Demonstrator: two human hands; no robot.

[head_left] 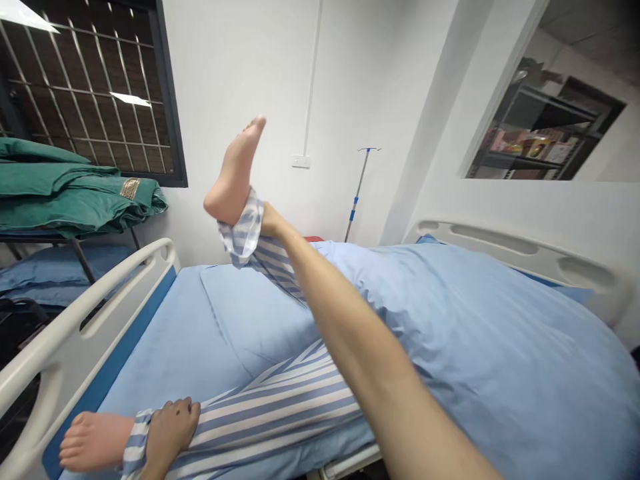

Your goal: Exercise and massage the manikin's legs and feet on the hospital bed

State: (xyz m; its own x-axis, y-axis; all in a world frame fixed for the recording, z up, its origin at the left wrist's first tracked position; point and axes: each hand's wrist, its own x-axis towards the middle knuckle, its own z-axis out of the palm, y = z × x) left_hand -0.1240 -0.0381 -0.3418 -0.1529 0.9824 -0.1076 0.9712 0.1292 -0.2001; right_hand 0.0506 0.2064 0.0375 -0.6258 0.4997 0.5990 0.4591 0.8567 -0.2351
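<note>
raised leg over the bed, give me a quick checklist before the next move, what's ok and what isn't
1. Right hand at the raised leg's ankle: ok.
2. Its grip firm: cannot tell, fingers hidden.
3. Left hand on the lowered leg, just above the ankle: ok.
4. Raised foot clear of the footboard: ok, looks apart.
5. Quilt off both feet: ok.
6. Raised knee's bend: cannot tell, knee hidden.

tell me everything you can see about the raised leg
The raised leg slants up leftward above the bed, its bare foot smooth and plastic-looking, toes up. A blue-and-white striped trouser leg covers it, cuff bunched. The right hand, mostly hidden, seems to hold the ankle; the forearm hides part of the leg.
</note>
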